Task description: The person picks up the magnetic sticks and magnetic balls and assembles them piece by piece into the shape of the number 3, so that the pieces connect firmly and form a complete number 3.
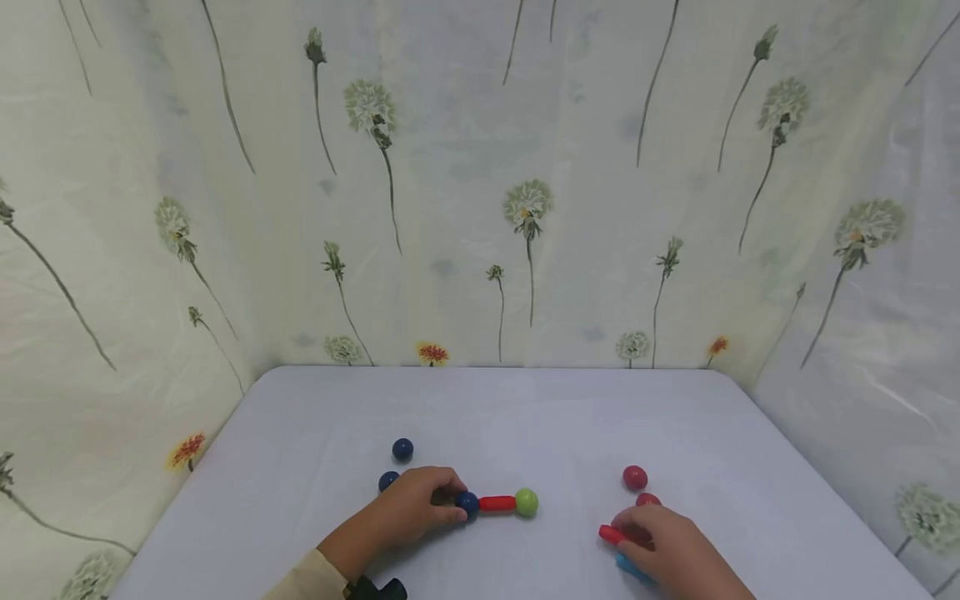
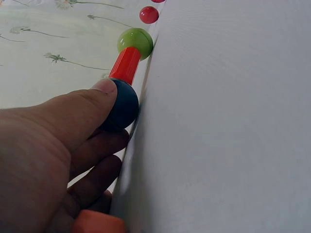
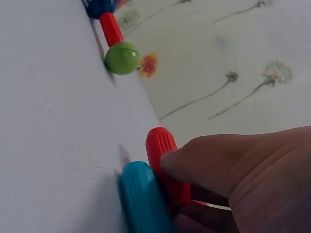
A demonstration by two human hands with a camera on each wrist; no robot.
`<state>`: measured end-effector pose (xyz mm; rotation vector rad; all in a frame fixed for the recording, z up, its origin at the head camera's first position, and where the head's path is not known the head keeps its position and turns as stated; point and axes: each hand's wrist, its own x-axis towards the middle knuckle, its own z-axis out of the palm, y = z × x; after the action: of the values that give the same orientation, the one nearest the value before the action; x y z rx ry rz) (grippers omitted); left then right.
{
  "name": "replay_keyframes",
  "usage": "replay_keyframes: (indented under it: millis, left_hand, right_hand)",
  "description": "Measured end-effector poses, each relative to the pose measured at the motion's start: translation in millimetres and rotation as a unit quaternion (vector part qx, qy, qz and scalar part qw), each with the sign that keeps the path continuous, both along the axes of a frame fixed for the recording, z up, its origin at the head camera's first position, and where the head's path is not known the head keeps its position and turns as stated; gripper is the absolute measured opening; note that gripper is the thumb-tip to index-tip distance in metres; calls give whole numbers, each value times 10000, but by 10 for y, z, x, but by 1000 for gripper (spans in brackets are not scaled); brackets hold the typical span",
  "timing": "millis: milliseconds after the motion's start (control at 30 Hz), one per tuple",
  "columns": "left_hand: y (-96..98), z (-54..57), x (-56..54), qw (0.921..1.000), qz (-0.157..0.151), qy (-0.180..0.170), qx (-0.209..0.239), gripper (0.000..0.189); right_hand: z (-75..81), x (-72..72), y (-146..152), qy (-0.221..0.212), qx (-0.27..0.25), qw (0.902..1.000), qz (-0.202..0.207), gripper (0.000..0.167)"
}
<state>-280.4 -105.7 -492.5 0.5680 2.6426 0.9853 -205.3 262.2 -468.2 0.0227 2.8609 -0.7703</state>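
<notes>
My left hand (image 1: 416, 504) pinches a dark blue ball (image 1: 467, 505) between thumb and fingers. From that ball a short red rod (image 1: 497, 503) runs to a green ball (image 1: 527, 502), the three in one line low over the white table (image 1: 555, 417). Farther right, my right hand (image 1: 671, 546) holds another red rod (image 3: 163, 150), its thumb pressed on the side. Right beside this rod lies a light blue rod (image 3: 143, 199), partly covered by the hand in the head view. Both rods have grooved sides.
Two more dark blue balls lie by the left hand, one farther back (image 1: 402, 450) and one partly behind the wrist (image 1: 387, 481). Beyond the right hand are two red balls, a nearer ball (image 1: 648, 500) and a farther ball (image 1: 634, 477). A flowered curtain (image 1: 450, 167) surrounds the table.
</notes>
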Motion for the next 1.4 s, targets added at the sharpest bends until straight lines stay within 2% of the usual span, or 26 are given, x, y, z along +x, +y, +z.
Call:
replay_keyframes:
  millis: [133,367,633,833,1000,1233,1400]
  left_hand:
    - [-12,-7,2,10000,4,-37,19,21]
    - [-6,-8,-3,9999,39,-91,28,21]
    - [12,-25,-1,10000,11,-64,30,20]
    - [-18,-47,-2,9999,-29,-94,49,20]
    - [-24,-26,-16,9998,-56,46,195,20]
    - [-28,-33,-7,9997,-150,40,169,21]
    - [-36,-52,-26,9999,-117,91,87,22]
  right_hand:
    - [5,6,-26,96,-56,9999,-87,25]
    - [20,-16,-114,142,-510,9979,-375,23]
    - [-6,-21,-257,456,-327,9974,-458,22]
    - [-22,-37,-400,585,-514,9956,-519,17]
    - [-1,-131,-512,860,-462,9937,-551,16]
    - [-34,-242,-632,584,-970,9895,-895,21]
    - [-30,-345,-711,634,-1285,9836,-1096,23]
